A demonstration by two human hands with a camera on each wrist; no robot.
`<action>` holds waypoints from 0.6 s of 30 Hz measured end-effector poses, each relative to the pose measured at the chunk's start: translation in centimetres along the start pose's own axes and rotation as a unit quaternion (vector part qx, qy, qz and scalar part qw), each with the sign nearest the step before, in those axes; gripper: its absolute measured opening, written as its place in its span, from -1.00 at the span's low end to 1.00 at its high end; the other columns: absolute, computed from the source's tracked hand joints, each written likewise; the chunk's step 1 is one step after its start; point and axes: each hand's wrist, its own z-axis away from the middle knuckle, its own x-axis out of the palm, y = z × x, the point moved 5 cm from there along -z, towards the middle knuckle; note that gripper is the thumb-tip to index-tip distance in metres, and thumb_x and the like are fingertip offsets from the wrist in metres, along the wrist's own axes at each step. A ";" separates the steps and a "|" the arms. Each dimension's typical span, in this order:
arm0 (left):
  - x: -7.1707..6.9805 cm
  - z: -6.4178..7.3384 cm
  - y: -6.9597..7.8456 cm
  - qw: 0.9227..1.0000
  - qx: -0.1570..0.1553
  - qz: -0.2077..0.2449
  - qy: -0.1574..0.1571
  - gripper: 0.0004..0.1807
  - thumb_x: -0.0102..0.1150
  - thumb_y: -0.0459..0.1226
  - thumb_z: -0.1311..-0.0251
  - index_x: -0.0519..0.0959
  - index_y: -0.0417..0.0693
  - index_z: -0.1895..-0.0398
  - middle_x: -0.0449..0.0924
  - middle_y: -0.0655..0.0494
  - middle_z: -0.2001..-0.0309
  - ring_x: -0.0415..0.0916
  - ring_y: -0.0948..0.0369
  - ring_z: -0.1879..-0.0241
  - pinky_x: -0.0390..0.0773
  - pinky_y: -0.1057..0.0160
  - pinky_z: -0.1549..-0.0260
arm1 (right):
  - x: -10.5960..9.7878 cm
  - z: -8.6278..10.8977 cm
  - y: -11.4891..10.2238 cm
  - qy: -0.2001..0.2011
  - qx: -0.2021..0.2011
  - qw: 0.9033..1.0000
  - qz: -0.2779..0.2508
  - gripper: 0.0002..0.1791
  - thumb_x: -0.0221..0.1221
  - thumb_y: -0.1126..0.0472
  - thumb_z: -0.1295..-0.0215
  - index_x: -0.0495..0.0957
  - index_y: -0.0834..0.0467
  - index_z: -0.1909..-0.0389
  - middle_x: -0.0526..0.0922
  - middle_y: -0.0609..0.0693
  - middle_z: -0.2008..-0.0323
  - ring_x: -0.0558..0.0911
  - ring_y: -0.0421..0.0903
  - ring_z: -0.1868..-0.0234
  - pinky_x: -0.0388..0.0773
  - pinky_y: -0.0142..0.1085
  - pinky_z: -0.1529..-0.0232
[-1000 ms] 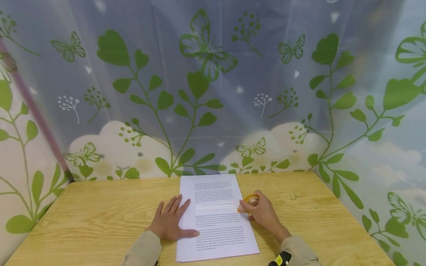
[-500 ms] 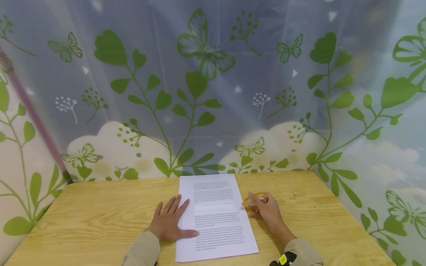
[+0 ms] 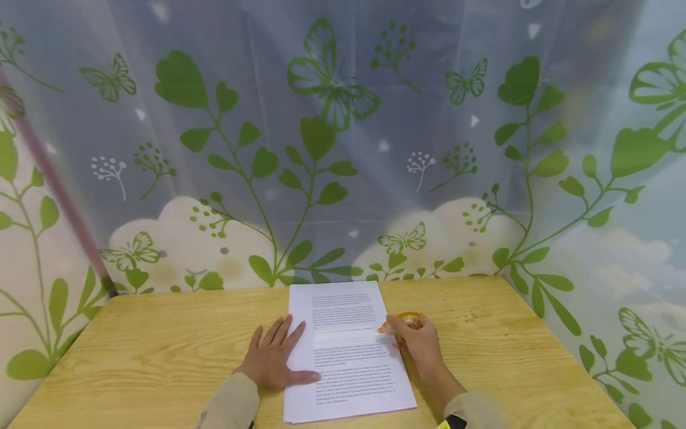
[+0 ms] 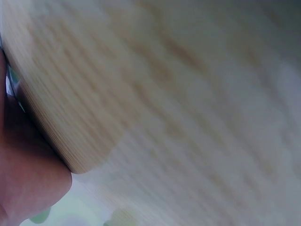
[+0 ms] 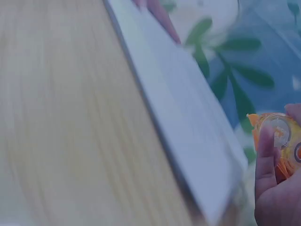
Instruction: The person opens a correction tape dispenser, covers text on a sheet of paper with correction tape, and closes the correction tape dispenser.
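Observation:
A stack of printed paper [image 3: 348,411] lies on the wooden table, with a blank white band [image 3: 340,336] across its text near the middle. My left hand [image 3: 270,360] is spread flat on the left edge of the stack, thumb reaching over the print. At the right edge, my right hand [image 3: 424,348] pinches an orange correction tape [image 3: 409,322] between thumb and fingers. Its tip points left, over the paper beside the white band; whether it touches the sheet I cannot tell. The right wrist view shows the clear casing and round reels of the correction tape [image 5: 280,134].
The wooden table [image 3: 161,333] extends to both sides of the paper. A patterned curtain [image 3: 343,179] with leaves and butterflies hangs behind its far edge and along the sides. The left wrist view holds mostly blurred tabletop [image 4: 141,94].
My right hand first drew the correction tape off to the right of the paper, then brought it back left over the right edge. My left hand has stayed in place.

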 end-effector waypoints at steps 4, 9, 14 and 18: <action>0.1 0.1 -0.2 1.000 -0.004 0.001 0.002 0.20 -0.08 0.56 0.15 0.06 0.07 -0.50 -0.12 -0.08 -0.50 -0.17 -0.06 -0.44 -0.22 -0.25 -0.29 | 3.5 1.4 -0.6 -0.020 -0.014 0.999 0.035 -0.43 0.39 -0.07 -0.07 0.43 0.27 0.14 0.49 -0.01 0.48 0.49 -0.17 0.58 0.57 -0.34 0.54; 0.4 0.1 -0.3 1.000 0.002 0.008 0.008 0.18 -0.05 0.54 0.13 0.09 0.04 -0.49 -0.10 -0.12 -0.49 -0.16 -0.08 -0.44 -0.23 -0.26 -0.28 | 7.7 2.4 0.0 -0.080 -0.029 0.995 0.055 -0.42 0.33 -0.11 -0.13 0.40 0.27 0.09 0.60 0.02 0.50 0.61 -0.15 0.59 0.61 -0.27 0.54; 0.8 -0.2 -0.3 1.000 0.012 0.022 0.017 0.19 -0.04 0.54 0.14 0.09 0.02 -0.48 -0.09 -0.13 -0.48 -0.17 -0.09 -0.44 -0.26 -0.28 -0.27 | 10.1 2.9 0.6 -0.102 -0.043 0.992 0.067 -0.38 0.37 -0.06 -0.09 0.38 0.32 0.06 0.65 0.07 0.47 0.66 -0.11 0.60 0.62 -0.26 0.57; 1.2 -0.5 -0.7 1.000 0.010 0.018 0.018 0.21 -0.09 0.57 0.16 0.06 0.06 -0.50 -0.11 -0.10 -0.49 -0.20 -0.06 -0.45 -0.30 -0.26 -0.28 | 11.1 3.0 0.9 -0.091 -0.053 0.991 0.083 -0.37 0.40 -0.04 -0.06 0.37 0.32 0.09 0.63 0.06 0.53 0.63 -0.14 0.66 0.60 -0.27 0.61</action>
